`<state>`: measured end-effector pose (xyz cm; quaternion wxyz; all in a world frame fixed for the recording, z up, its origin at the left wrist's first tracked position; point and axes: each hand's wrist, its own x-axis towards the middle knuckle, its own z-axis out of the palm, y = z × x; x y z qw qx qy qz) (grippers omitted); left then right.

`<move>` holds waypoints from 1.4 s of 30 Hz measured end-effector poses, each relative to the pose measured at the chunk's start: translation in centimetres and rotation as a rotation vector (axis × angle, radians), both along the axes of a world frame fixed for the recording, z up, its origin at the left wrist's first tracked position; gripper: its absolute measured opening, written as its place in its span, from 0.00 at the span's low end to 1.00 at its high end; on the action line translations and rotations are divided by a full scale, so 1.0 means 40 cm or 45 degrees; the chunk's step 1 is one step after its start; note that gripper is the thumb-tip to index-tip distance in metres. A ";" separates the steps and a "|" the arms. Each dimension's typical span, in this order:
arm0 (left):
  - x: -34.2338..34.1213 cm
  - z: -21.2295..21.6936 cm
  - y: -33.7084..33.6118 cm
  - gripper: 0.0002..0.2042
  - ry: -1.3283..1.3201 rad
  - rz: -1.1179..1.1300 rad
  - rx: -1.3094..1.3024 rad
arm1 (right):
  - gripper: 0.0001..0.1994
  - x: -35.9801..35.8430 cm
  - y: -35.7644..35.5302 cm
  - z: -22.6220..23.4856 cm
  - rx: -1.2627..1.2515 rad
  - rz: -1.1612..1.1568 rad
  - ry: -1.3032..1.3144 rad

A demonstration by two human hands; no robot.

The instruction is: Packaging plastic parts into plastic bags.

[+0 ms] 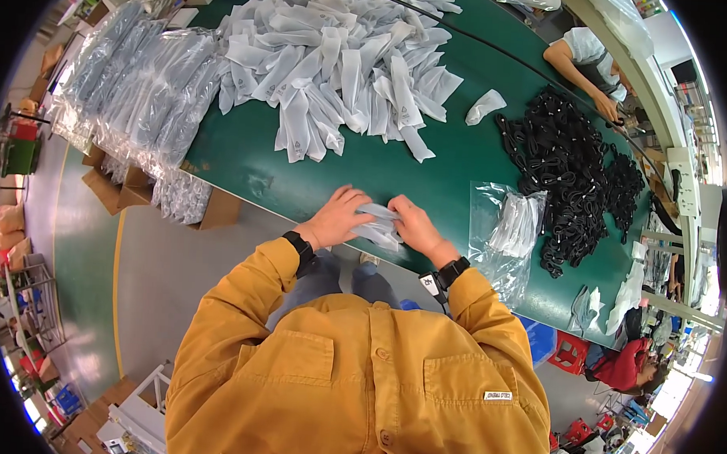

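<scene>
At the near edge of the green table (pixel 246 155), a small bundle of frosted white pouches (pixel 379 227) is gripped between my two hands. My left hand (pixel 337 216) closes on its left side, with fingers over the top. On its right side, my right hand (pixel 415 226) pinches the bundle. What lies inside these pouches is hidden. Beyond my hands spreads a large heap of similar frosted pouches (pixel 329 54). To the right, a clear plastic bag (pixel 482 223) lies flat, partly filled with a stack of white pouches (pixel 517 223).
Black coiled cables (pixel 562 170) form a pile on the right, beside a single pouch (pixel 485 107). Clear bags of packed pouches (pixel 144 91) stack at the left. Below them stands an open cardboard box (pixel 220 208). A co-worker's arm (pixel 581 78) reaches in at the far right.
</scene>
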<state>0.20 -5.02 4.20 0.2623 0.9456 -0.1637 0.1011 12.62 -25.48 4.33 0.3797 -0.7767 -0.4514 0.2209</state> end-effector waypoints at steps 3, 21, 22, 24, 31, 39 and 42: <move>-0.005 -0.053 0.006 0.31 0.097 -0.120 -0.025 | 0.15 0.072 -0.006 0.042 -0.084 0.032 -0.172; -0.052 -0.030 -0.057 0.36 0.174 0.105 -0.133 | 0.15 0.105 0.175 0.049 -0.252 -0.199 -0.408; -0.053 -0.031 -0.054 0.35 0.167 0.130 -0.140 | 0.15 0.112 0.162 0.039 -0.254 -0.193 -0.404; -0.043 -0.007 -0.046 0.35 0.103 0.172 -0.109 | 0.12 0.127 0.124 0.000 -0.283 -0.135 -0.325; -0.006 0.031 -0.006 0.32 -0.032 0.324 -0.030 | 0.14 0.087 0.049 0.006 -0.190 0.143 -0.126; -0.005 -0.051 -0.003 0.38 0.138 0.020 -0.072 | 0.24 0.301 0.215 0.157 -0.025 0.220 -0.839; 0.009 -0.033 -0.010 0.41 0.185 0.034 -0.160 | 0.23 0.396 0.277 0.115 -0.168 0.256 -0.959</move>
